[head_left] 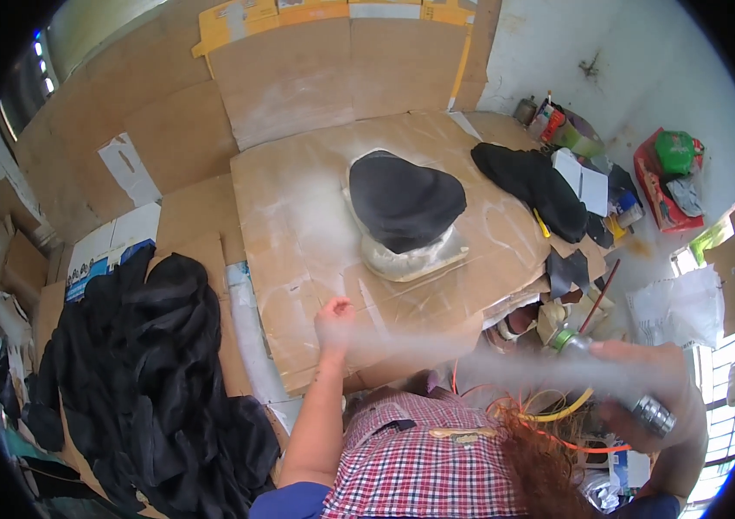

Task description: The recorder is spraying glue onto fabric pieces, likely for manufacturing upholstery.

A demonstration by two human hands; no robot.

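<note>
My right hand (644, 368) grips a metal spray gun (655, 417) with a green ring near its top. A white mist streams leftward from it, low across the front of the cardboard-covered table (290, 251). At the other end of that mist is my left hand (334, 322), over the table's front edge, its fingers curled in and nothing visible in them. Beyond both hands, a rounded black piece (406, 199) lies on a pale, whitish shaped base (411, 264), touching neither hand. Mist blurs part of my left hand and the gun's front.
Black fabric (143, 346) is heaped at the left. More black fabric (527, 186) lies at the table's right, beside a yellow-handled tool (541, 223) and white paper (592, 186). An orange hose (588, 447) runs low under my right arm. Cardboard panels (298, 78) stand behind the table.
</note>
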